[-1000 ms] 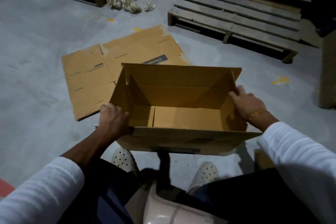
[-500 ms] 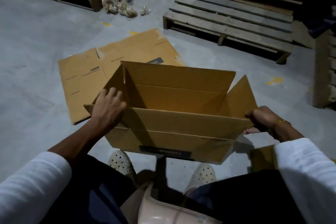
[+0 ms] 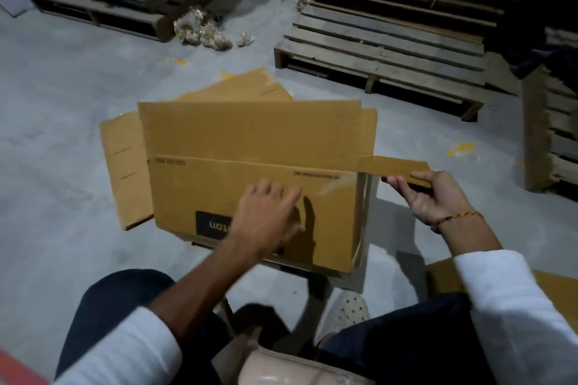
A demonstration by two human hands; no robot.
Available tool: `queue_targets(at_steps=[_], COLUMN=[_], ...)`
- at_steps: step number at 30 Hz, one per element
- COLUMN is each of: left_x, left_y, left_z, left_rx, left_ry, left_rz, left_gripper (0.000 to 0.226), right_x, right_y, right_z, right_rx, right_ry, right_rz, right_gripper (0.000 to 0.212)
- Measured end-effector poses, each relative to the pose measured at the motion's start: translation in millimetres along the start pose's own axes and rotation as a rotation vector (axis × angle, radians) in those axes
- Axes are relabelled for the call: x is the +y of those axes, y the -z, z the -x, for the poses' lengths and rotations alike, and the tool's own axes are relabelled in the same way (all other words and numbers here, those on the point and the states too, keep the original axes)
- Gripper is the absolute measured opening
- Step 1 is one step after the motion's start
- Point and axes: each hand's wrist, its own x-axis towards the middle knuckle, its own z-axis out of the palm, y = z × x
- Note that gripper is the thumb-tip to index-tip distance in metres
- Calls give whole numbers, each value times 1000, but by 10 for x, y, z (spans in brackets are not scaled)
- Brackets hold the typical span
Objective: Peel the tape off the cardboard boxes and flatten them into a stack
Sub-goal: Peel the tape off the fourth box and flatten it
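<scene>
fingers of my left hand (image 3: 266, 222) are spread and nearly straight, lying flat against the near panel of the cardboard box (image 3: 250, 166), palm down beside the dark printed label (image 3: 214, 223), which reads upside down to me. that forearm reaches in from about seven o'clock, its white sleeve (image 3: 125, 350) pushed up toward the elbow. my right hand (image 3: 433, 197) sits at about three o'clock from the box, palm turned toward me, fingers curled and thumb pinching the outer end of a side flap (image 3: 395, 167) that sticks out level from the box's right edge; a thin gold bracelet (image 3: 456, 217) circles that wrist. the box is in front of my knees, tilted so its broad side faces me, one long flap standing up at its far edge. behind it, at about eleven o'clock, flattened cardboard (image 3: 125, 166) lies on the grey concrete floor (image 3: 62, 103), partly hidden by the box. more cardboard (image 3: 444, 275) shows under my right forearm at about four o'clock. a wooden pallet (image 3: 384, 53) lies at one o'clock, and a heap of crumpled tape (image 3: 203, 30) at about twelve.
</scene>
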Motion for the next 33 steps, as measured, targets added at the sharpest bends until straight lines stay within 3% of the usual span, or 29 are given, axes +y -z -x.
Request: queue_targets(at_steps=[3,6,9,13,17,19,23,28,31,33], left_x=[336,454,285,96,389,533,411,313,230,146], left_y=[-351,-661,-774,-606,-505,-495,-386,-225,-74,-38], left_z=[308,501,367,127,258,315,316,417,463,484], left_rx=[-62,69,212,220,331,354,191,76,95,96], left_ry=[40,-3,-18,15,-30,28,276,333,346,358], left_rz=[1,-52,-140,-196,-84,-56,-17,-63,-104,-154], left_gripper=[106,120,128,130,118,115,110,69,34,23], right_x=[164,315,387,458,668,724,657,405,277,243], right_y=[-159,-307,-441,-584,-717,-783,-808,-834,-835,-820], right_z=[59,167,282,347,300,326,386,502,550,542], right_rx=[-66,-132,-159,-177,-174,-187,-189,-188,-211,-226], right_ry=[-1,-12,-6,8,56,39,60,69,53,51], right_rz=[-286,-475,-582,-669,-797,-819,-779,-581,-524,-456], right_gripper=[34,38,37,37,42,40,41,35,36,40])
